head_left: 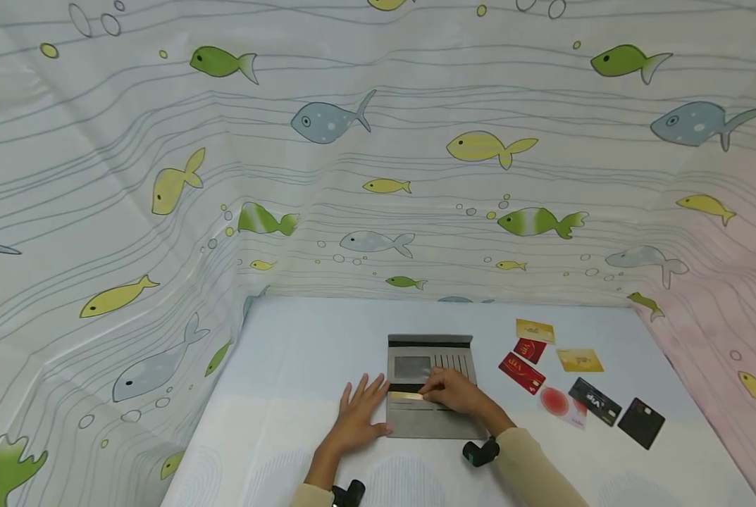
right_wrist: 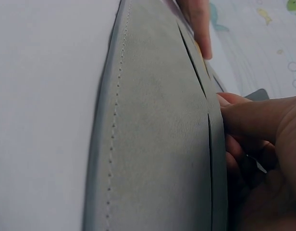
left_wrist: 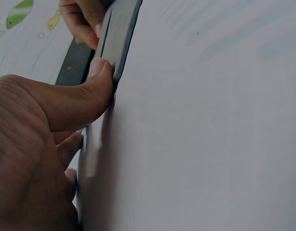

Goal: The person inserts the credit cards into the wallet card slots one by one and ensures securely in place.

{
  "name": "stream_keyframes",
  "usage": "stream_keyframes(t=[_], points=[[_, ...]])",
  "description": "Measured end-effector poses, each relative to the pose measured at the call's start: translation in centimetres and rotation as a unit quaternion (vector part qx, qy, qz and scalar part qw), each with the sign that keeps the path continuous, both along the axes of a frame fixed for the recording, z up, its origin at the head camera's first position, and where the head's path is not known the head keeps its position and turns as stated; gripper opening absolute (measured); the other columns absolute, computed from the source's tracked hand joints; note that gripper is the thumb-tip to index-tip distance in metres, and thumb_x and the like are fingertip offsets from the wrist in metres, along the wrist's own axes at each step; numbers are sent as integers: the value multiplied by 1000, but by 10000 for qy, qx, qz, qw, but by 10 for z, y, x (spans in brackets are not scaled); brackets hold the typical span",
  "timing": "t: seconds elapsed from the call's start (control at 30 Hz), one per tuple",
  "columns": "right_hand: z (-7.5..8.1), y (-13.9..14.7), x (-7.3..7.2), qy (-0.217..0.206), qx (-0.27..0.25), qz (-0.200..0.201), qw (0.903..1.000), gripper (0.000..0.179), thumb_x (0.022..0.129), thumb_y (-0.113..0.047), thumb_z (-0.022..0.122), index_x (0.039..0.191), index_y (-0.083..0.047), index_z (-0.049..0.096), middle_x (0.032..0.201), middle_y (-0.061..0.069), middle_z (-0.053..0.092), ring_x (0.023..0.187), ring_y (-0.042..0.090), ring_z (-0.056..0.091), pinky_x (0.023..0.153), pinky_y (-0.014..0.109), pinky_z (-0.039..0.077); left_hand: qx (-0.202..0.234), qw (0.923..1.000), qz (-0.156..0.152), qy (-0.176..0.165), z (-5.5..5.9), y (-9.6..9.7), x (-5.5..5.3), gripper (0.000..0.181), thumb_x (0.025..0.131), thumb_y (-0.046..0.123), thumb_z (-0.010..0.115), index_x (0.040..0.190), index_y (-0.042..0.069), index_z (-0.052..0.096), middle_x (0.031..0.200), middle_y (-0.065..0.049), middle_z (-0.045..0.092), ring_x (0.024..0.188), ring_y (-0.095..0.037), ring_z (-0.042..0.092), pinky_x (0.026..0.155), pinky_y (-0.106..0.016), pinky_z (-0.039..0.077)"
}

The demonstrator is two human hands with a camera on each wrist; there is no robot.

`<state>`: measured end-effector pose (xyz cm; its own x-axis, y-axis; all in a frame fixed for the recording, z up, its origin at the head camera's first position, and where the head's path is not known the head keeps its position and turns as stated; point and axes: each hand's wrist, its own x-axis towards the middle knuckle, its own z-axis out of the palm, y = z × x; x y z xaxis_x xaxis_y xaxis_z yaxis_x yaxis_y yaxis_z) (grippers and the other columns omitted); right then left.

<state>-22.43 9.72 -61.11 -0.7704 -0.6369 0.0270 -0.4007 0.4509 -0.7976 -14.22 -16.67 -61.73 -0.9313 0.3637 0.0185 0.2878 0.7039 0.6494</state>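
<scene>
A grey wallet (head_left: 431,422) lies unfolded on the table, with card slots and a clear window in its upper part. A gold card (head_left: 406,396) shows as a narrow strip along the slot near the wallet's fold. My right hand (head_left: 456,391) pinches the right end of this card, its fingertips partly hidden behind the slot edge in the right wrist view. Fingers spread, my left hand (head_left: 357,415) rests at the wallet's left side. In the left wrist view the left thumb (left_wrist: 97,82) presses on the wallet's edge.
Right of the wallet lie several loose cards: yellow cards (head_left: 579,360), red cards (head_left: 521,372), a white card with a red circle (head_left: 555,402), a black VIP card (head_left: 595,401) and a plain black card (head_left: 641,423). A fish-patterned curtain (head_left: 428,211) surrounds the table.
</scene>
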Motion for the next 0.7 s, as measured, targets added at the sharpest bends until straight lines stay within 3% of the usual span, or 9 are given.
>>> stream_keyframes(t=[0.7], points=[[-2,-2,4,-72,206,-448,9988,6,89,-14,74,91,-17,79,84,-9,64,74,3,51,64,20,45,4,10000,64,-76,-1,0,-2,84,82,33,78,152,6,40,163,-15,32,152,-48,16,117,-70,0]])
